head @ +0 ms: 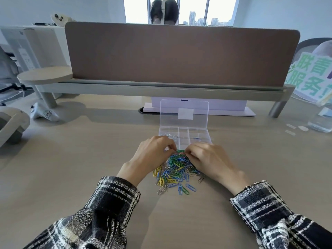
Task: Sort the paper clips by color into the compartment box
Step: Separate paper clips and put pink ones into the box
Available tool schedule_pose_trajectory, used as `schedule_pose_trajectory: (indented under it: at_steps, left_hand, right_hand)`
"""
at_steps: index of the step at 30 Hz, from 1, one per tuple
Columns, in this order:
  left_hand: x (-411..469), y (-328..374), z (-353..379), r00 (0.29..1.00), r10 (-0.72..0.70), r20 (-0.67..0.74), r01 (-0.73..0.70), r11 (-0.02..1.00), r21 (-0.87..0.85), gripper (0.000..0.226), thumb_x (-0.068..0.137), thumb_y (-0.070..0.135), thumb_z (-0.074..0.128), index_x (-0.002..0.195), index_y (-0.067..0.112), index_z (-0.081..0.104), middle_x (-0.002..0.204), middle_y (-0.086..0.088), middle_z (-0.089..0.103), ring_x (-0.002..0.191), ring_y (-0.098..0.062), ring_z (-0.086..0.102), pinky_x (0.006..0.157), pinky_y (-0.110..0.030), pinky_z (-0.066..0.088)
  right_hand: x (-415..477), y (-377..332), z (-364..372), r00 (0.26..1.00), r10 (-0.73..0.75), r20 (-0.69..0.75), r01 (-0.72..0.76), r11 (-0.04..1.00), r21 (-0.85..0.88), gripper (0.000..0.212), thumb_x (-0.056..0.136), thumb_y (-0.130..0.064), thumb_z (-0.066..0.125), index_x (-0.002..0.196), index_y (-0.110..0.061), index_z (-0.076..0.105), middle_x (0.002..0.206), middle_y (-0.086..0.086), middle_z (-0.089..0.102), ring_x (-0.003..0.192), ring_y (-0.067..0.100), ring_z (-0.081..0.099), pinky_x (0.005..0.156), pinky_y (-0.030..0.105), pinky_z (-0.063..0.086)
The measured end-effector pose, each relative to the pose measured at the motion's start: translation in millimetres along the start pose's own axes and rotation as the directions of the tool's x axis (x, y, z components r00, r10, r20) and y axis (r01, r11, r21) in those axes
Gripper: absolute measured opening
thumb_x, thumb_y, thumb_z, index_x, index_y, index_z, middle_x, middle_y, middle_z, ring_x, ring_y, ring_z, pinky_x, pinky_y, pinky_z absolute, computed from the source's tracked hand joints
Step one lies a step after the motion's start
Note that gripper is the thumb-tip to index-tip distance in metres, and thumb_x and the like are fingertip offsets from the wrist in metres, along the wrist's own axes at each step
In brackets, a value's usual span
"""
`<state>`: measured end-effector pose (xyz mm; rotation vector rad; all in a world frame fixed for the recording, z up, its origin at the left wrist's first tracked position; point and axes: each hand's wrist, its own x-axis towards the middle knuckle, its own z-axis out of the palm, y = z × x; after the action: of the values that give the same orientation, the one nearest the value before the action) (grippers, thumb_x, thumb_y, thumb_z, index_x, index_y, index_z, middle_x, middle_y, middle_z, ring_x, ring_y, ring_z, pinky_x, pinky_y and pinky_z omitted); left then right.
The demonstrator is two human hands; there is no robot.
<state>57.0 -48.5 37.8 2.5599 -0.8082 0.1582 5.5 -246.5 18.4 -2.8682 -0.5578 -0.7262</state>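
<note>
Black-and-white checked sleeves frame the work area on the pale wood-grain desk.

**Current state**
- The loose pile of blue, green, yellow and silver wire paper clips lies on the desk between the wrists, just in front of the box.
- The clear plastic compartment box lies beyond the pile, with its hinged transparent lid standing open.
- A few silver clips sit in a left compartment and one blue clip in a right one. Most compartments appear unfilled, so sorting is judged to be at an early stage.
- The left hand and right hand both have their fingers curled narrow, with the tips meeting at the far edge of the pile. Whether either actually holds a clip cannot be determined.

**Procedure for the step in hand**
1. Isolate one colour at a time, since clips in a heap tend to interlock.
2. Pinch a single clip by its outer loop and lift it slowly. If neighbours trail, shake them free over the pile, not over the box.
3. Match each clip to the compartment that already holds that colour.
4. Release low inside the walls to prevent bouncing into adjacent cells.
</note>
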Motion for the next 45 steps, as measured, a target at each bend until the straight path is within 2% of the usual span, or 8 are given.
schedule_pose_trajectory:
  at_steps: [2, 6, 12, 18, 21, 31, 42, 45]
  left_hand:
    - [0.2, -1.4, 0.0, 1.0, -0.003, 0.013, 0.003, 1.0, 0.012, 0.011, 0.092, 0.029, 0.059, 0.097, 0.033, 0.068, 0.102, 0.018, 0.065, 0.088, -0.006, 0.056, 0.067, -0.025, 0.041]
    - [0.6, -2.3, 1.4, 1.0, 0.002, 0.025, -0.002, 1.0, 0.027, 0.012, 0.092, 0.028, 0.058, 0.099, 0.033, 0.068, 0.104, 0.017, 0.065, 0.09, -0.008, 0.058, 0.068, -0.027, 0.044]
    - [0.4, -1.9, 1.6, 1.0, 0.004, 0.018, -0.004, 1.0, 0.028, 0.013, 0.092, 0.027, 0.058, 0.098, 0.033, 0.068, 0.103, 0.016, 0.066, 0.091, -0.009, 0.059, 0.067, -0.027, 0.044]
    - [-0.1, -0.3, -0.5, 1.0, -0.007, 0.013, 0.007, 1.0, 0.01, 0.013, 0.093, 0.028, 0.057, 0.097, 0.032, 0.068, 0.103, 0.016, 0.067, 0.092, -0.01, 0.059, 0.068, -0.027, 0.044]
    - [-0.1, -0.4, -1.8, 1.0, -0.029, -0.009, 0.029, 1.0, -0.003, 0.012, 0.093, 0.028, 0.057, 0.097, 0.032, 0.068, 0.102, 0.017, 0.067, 0.092, -0.009, 0.059, 0.069, -0.026, 0.042]
    - [0.2, 0.3, 1.4, 0.999, -0.041, -0.004, 0.041, 0.999, -0.008, 0.012, 0.092, 0.027, 0.058, 0.096, 0.032, 0.068, 0.102, 0.016, 0.067, 0.092, -0.01, 0.059, 0.069, -0.027, 0.044]
    - [0.8, 1.5, 5.3, 0.997, -0.064, -0.031, 0.063, 0.998, -0.017, 0.012, 0.093, 0.029, 0.057, 0.098, 0.032, 0.068, 0.103, 0.016, 0.068, 0.093, -0.01, 0.06, 0.071, -0.027, 0.045]
    - [0.1, 2.5, 7.0, 0.997, -0.066, -0.036, 0.065, 0.998, -0.022, 0.011, 0.093, 0.029, 0.058, 0.097, 0.031, 0.068, 0.103, 0.016, 0.067, 0.092, -0.01, 0.06, 0.072, -0.028, 0.047]
  right_hand:
    - [3.0, -0.5, -4.6, 0.996, 0.051, 0.078, -0.057, 0.996, 0.069, 0.008, 0.09, -0.029, 0.061, 0.091, -0.026, 0.068, 0.086, -0.011, 0.069, 0.078, 0.015, 0.065, 0.058, 0.025, 0.044]
    - [6.9, 1.0, -6.0, 0.977, 0.121, 0.177, -0.14, 0.985, 0.104, 0.017, 0.091, -0.037, 0.059, 0.1, -0.03, 0.071, 0.094, -0.012, 0.068, 0.088, 0.011, 0.062, 0.07, 0.029, 0.049]
    - [8.3, 3.2, -7.5, 0.95, 0.167, 0.265, -0.202, 0.973, 0.114, 0.016, 0.09, -0.04, 0.06, 0.1, -0.031, 0.07, 0.1, -0.015, 0.061, 0.088, 0.008, 0.058, 0.067, 0.025, 0.042]
    - [8.9, 1.4, -8.9, 0.956, 0.191, 0.225, -0.222, 0.967, 0.123, 0.013, 0.092, -0.034, 0.061, 0.09, -0.026, 0.07, 0.095, -0.013, 0.064, 0.078, 0.006, 0.052, 0.064, 0.023, 0.035]
    - [9.3, -0.7, -9.9, 0.959, 0.184, 0.217, -0.207, 0.974, 0.09, 0.008, 0.091, -0.032, 0.063, 0.089, -0.028, 0.07, 0.094, -0.012, 0.068, 0.085, 0.009, 0.06, 0.064, 0.022, 0.035]
    - [14.2, -3.3, -10.7, 0.952, 0.186, 0.242, -0.201, 0.979, 0.042, 0.013, 0.088, -0.026, 0.058, 0.095, -0.026, 0.068, 0.096, -0.008, 0.071, 0.089, 0.018, 0.065, 0.071, 0.031, 0.051]
    - [5.7, 2.6, -13.6, 0.956, 0.221, 0.193, -0.25, 0.958, 0.14, 0.013, 0.094, -0.03, 0.057, 0.102, -0.025, 0.066, 0.086, -0.021, 0.052, 0.078, 0.004, 0.048, 0.065, 0.024, 0.034]
    - [6.1, 1.9, -12.9, 0.964, 0.206, 0.171, -0.233, 0.961, 0.152, 0.013, 0.093, -0.03, 0.06, 0.102, -0.026, 0.069, 0.088, -0.02, 0.059, 0.079, 0.004, 0.052, 0.065, 0.023, 0.036]
